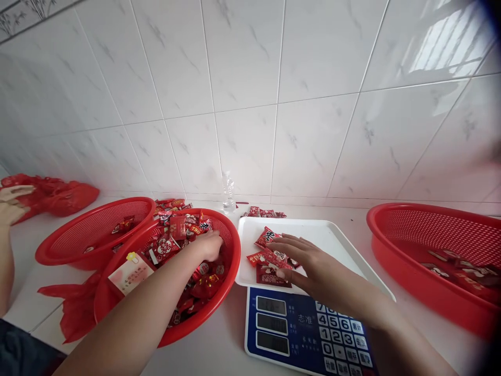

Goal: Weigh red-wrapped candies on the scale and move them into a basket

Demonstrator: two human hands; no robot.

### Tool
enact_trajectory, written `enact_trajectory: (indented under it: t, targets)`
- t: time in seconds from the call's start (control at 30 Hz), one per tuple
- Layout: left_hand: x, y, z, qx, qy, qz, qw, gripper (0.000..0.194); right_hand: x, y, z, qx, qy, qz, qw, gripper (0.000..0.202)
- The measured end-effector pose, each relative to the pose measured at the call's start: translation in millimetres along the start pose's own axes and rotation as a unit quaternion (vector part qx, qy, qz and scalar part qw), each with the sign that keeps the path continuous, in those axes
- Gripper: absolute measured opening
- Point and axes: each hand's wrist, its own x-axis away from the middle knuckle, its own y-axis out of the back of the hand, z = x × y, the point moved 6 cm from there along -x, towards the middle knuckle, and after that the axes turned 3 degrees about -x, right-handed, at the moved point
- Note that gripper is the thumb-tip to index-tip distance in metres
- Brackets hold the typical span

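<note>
My left hand point(209, 245) reaches into a red plastic basket point(234, 250) filled with small red candy packets point(166, 245). Its fingers point down among the packets at the basket's right side, and their tips are hidden. Over the white tray point(332, 245) of a weighing scale point(307, 324), my right hand point(307, 261) is open, fingers stretched out and thumb apart. Beneath and beside it lie several red snack packets point(270, 275); whether it touches them I cannot tell for sure.
At the left stands another red basket point(58, 250) with few packets. A third red basket point(395, 256) is at the right. Loose packets point(264, 212) and a clear plastic bottle point(228, 193) stand near the tiled wall. Another person's hands point(13, 203) touch red bags point(74, 197) at far left.
</note>
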Motion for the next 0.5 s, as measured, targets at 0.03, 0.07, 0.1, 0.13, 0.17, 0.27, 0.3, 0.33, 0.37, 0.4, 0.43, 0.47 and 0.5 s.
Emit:
enact_trajectory:
  t: [0.03, 0.07, 0.1, 0.13, 0.17, 0.27, 0.3, 0.33, 0.37, 0.4, 0.43, 0.47, 0.5]
  targets:
    - [2, 3.1, 1, -0.020, 0.007, 0.007, 1.000, 0.027, 2, 3, -4, 0.008, -0.008, -0.008, 1.000, 0.044]
    - [5, 6.5, 4, -0.033, 0.024, 0.008, 0.999, 0.029, 5, 7, -9, 0.018, -0.017, -0.019, 1.000, 0.045]
    - [7, 9.0, 9, -0.044, 0.049, 0.012, 0.998, 0.032, 7, 11, -14, 0.030, -0.027, -0.030, 0.999, 0.045]
    - [9, 10.1, 14, -0.053, 0.076, 0.018, 0.996, 0.032, 8, 14, -18, 0.044, -0.036, -0.044, 0.997, 0.046]
    - [10, 9.5, 18, -0.061, 0.099, 0.028, 0.993, 0.029, 10, 17, -21, 0.057, -0.043, -0.057, 0.996, 0.047]
    - [7, 3.6, 16, -0.067, 0.075, 0.019, 0.995, 0.032, 11, 20, -24, 0.081, -0.043, -0.073, 0.993, 0.048]
    - [5, 1.4, 10, -0.059, 0.040, -0.002, 0.997, 0.037, 11, 19, -22, 0.082, -0.038, -0.072, 0.993, 0.047]
    - [2, -0.8, 4, -0.048, 0.007, -0.024, 0.999, 0.039, 11, 18, -21, 0.080, -0.034, -0.069, 0.994, 0.046]
    - [0, -3.3, -1, -0.033, -0.020, -0.041, 0.998, 0.038, 10, 18, -19, 0.076, -0.029, -0.066, 0.995, 0.045]
    - [-2, -6.0, -5, -0.018, -0.038, -0.048, 0.998, 0.035, 10, 17, -17, 0.071, -0.026, -0.064, 0.995, 0.044]
    - [-4, -9.1, -8, -0.003, -0.047, -0.044, 0.998, 0.032, 10, 17, -16, 0.067, -0.024, -0.062, 0.996, 0.044]
    - [-6, -12.0, -9, 0.009, -0.052, -0.032, 0.998, 0.030, 10, 17, -15, 0.065, -0.023, -0.060, 0.996, 0.043]
    - [-7, -14.2, -9, 0.018, -0.056, -0.017, 0.998, 0.029, 10, 16, -15, 0.064, -0.024, -0.059, 0.996, 0.043]
